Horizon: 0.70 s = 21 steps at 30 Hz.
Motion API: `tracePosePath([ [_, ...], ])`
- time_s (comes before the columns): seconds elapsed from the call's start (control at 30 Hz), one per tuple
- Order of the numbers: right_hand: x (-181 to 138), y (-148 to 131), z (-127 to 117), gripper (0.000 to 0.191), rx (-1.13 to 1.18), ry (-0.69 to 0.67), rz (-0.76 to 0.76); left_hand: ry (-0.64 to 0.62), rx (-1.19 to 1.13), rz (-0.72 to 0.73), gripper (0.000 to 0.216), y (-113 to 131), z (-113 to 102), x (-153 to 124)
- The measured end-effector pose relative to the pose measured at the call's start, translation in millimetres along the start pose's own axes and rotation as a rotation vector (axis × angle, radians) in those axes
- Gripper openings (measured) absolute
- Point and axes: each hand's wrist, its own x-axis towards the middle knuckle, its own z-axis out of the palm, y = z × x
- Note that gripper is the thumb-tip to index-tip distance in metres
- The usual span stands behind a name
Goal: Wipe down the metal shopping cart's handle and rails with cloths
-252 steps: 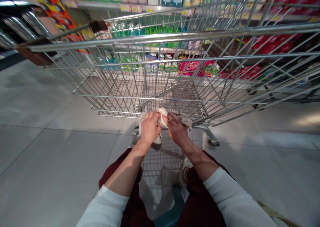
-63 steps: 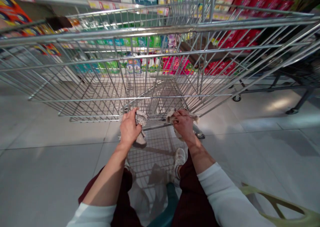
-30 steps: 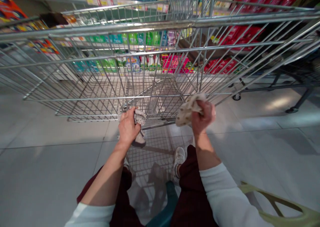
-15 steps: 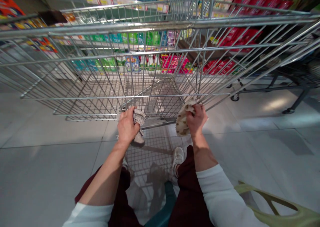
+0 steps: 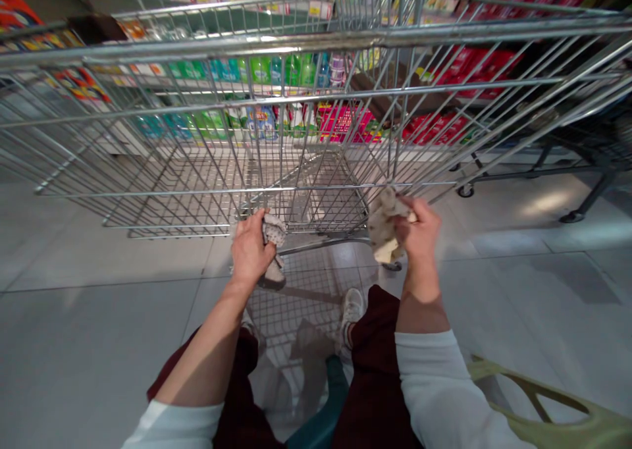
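Observation:
A metal shopping cart (image 5: 306,41) stands crosswise right in front of me, its wire side facing my hands. My left hand (image 5: 251,248) is closed around a pale dotted cloth (image 5: 274,230) at the basket's lower edge; part of the cloth hangs below the fingers. Farther right, my right hand (image 5: 419,228) is closed on a cream cloth with brown spots (image 5: 385,225), bunched up against or just in front of the lower wires. I cannot tell whether this cloth touches the wire.
Behind the cart, shelves hold colourful bottles (image 5: 261,70) and red packs (image 5: 474,74). Another cart's dark wheeled frame (image 5: 587,192) is at the right. An olive-green curved plastic piece (image 5: 553,396) is at lower right. My shoe (image 5: 353,307) rests on the tiled floor (image 5: 123,350).
My right hand has moved right along the basket's lower edge, carrying the spotted cloth with it. My left hand has stayed in about the same place.

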Motion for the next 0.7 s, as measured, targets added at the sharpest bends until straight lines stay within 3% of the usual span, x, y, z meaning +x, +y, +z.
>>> tracePosePath([
  [0.1, 5, -3, -7, 0.034, -0.023, 0.572, 0.007, -0.004, -0.001, 0.001, 0.07, 0, 0, 0],
  [0.17, 8, -4, -6, 0.033, -0.022, 0.773, -0.027, -0.004, 0.0, -0.001, 0.07, 1, 0, 0],
  [0.2, 9, -4, -5, 0.034, -0.028, 0.797, -0.048, -0.005, 0.001, -0.003, 0.069, 1, 0, 0],
  [0.33, 5, -5, 11, 0.038, -0.132, 0.738, -0.065, -0.01, 0.003, -0.004, 0.069, 1, -1, 0],
  [0.47, -18, -17, 45, 0.057, -0.174, 0.463, -0.088, 0.004, 0.002, 0.003, 0.068, -2, 0, 0],
  [0.57, -37, -21, 74, 0.053, -0.16, 0.308, 0.021, 0.007, 0.002, -0.002, 0.067, -3, 1, 1],
  [0.7, -58, -8, 97, 0.051, -0.071, 0.265, 0.147, -0.015, 0.015, -0.034, 0.064, -3, 0, 3],
])
